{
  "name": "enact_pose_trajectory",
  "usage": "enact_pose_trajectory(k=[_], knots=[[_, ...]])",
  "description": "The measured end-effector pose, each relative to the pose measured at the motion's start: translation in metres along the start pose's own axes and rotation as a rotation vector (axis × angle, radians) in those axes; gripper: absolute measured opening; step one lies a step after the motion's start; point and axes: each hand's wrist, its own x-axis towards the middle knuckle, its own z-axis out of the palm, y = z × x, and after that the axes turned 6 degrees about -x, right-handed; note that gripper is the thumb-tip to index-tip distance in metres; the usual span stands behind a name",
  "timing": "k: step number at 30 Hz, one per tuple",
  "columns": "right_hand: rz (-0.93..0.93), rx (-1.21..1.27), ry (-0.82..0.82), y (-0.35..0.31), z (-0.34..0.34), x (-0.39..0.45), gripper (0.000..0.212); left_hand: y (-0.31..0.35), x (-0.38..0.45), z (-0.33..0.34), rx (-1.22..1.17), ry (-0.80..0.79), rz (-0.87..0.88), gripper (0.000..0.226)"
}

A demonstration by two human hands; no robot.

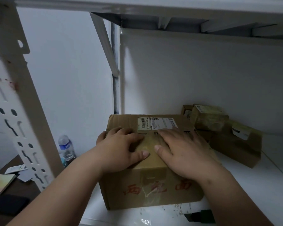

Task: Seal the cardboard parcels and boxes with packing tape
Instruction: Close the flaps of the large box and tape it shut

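Seen from the head camera, a person's two bare hands lie on top of a cardboard box [147, 185] that sits on a white shelf [260, 185] inside a metal rack. The left hand [121, 147] lies on the box's top near its left edge, fingers loosely bent over the far side and thumb stretched toward the middle, pinching nothing. The right hand [181, 152] lies flat with fingers spread, pressing on a strip of clear packing tape [149, 144] that runs along the centre seam of the lid and down the front face, over red printed characters. A white shipping label [157, 123] with barcodes is stuck to the far part of the lid, just beyond the fingertips. To the right, against the back wall, are smaller taped parcels [227, 132], one stacked on the others and touching the box's far right corner. Left of the rack's perforated upright [23, 128], a plastic water bottle [66, 149] stands on a dark worktop [23, 190] beside scattered papers [16, 169].
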Motion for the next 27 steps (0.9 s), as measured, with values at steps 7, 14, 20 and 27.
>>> enact_pose_trajectory(k=[7, 14, 20, 27], knots=[[0.025, 0.215, -0.034, 0.007, 0.000, 0.028, 0.042, -0.005, -0.002, -0.009, -0.263, -0.007, 0.050, 0.039], [-0.003, 0.307, 0.024, 0.010, 0.003, 0.023, 0.043, -0.004, -0.009, 0.001, -0.037, -0.027, 0.127, 0.037], [-0.028, 0.331, 0.271, 0.013, 0.004, 0.018, 0.029, -0.014, -0.011, 0.008, -0.133, 0.137, 0.191, 0.059], [-0.195, 0.056, 0.104, 0.007, 0.011, 0.014, 0.046, -0.014, -0.010, 0.014, -0.154, 0.245, 0.151, 0.060]])
